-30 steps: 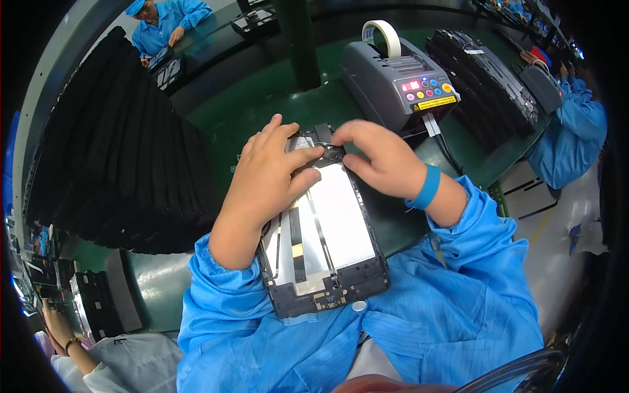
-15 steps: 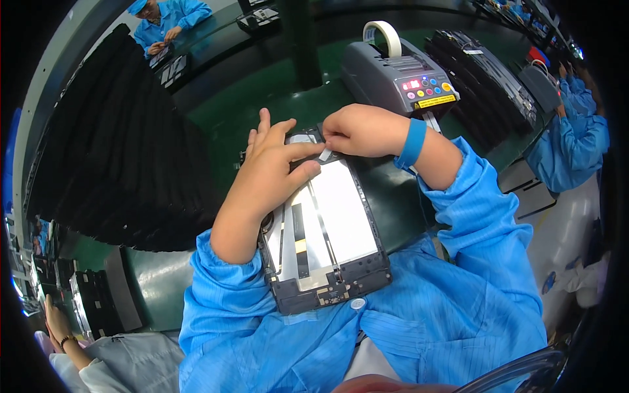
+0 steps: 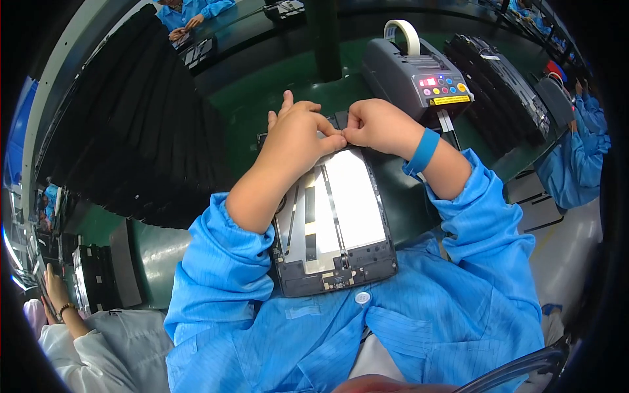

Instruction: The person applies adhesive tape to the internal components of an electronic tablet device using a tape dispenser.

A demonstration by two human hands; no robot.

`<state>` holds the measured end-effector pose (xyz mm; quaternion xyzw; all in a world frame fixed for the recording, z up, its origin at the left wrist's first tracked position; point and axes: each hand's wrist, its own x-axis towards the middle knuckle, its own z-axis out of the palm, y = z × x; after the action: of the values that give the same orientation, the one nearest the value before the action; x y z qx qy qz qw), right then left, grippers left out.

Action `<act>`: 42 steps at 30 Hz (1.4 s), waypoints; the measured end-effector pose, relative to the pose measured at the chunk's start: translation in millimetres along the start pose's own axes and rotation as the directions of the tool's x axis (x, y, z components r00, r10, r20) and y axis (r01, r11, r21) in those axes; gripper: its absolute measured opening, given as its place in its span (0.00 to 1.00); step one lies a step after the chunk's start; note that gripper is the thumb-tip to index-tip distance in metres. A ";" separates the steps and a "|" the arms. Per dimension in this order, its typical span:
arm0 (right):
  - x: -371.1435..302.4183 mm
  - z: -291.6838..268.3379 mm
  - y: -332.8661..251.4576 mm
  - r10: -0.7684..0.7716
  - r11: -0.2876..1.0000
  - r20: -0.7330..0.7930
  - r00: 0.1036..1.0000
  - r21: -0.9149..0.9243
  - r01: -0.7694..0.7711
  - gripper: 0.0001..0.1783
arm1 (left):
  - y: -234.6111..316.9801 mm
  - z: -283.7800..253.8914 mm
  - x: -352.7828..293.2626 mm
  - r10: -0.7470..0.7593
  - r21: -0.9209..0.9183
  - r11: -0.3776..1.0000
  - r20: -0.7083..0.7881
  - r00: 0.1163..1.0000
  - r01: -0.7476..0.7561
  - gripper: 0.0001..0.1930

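An opened tablet lies in front of me, its bright silver inside facing up and a dark board section at the near end. My left hand is over its far left part, thumb and index finger pinched together, the other fingers raised. My right hand is pinched at the far edge of the tablet, its fingertips meeting those of the left. Whatever lies between the fingertips is hidden. A blue band circles my right wrist.
A grey tape dispenser with a white tape roll stands at the far right, a tape end sticking out. Beyond it are stacked dark panels. A tall row of black sheets fills the left. Co-workers sit around.
The view has shifted, so the bench appears further right. My left thumb and index finger have closed together against the right fingertips. A small white strip seen there before is now hidden.
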<state>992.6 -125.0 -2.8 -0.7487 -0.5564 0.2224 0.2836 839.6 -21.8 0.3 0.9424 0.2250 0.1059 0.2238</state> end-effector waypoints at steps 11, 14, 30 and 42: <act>-55.5 36.9 38.8 0.149 0.743 -0.183 0.972 0.669 0.012 0.18 | -0.3 -10.4 -53.5 0.074 0.014 0.997 -0.154 0.985 -0.073 0.41; -121.4 48.6 39.3 -0.112 0.873 -0.169 0.979 0.453 0.178 0.34 | -26.5 -12.1 -134.3 0.011 -0.176 0.984 -0.064 0.998 -0.022 0.58; -141.3 16.7 -92.8 -0.313 0.371 -0.429 0.848 0.766 0.525 0.54 | 60.2 -116.5 -172.2 0.377 -0.171 0.869 -0.377 0.846 -0.463 0.58; 55.5 -28.5 -274.0 -0.607 0.277 -0.374 0.701 0.727 0.628 0.17 | -58.3 -321.2 -127.3 0.009 -0.570 0.739 -0.525 0.851 -0.359 0.44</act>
<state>833.0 -16.6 201.5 -0.2551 -0.6281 0.3160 0.6638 609.6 84.9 242.1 0.7645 0.1251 0.4342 0.4597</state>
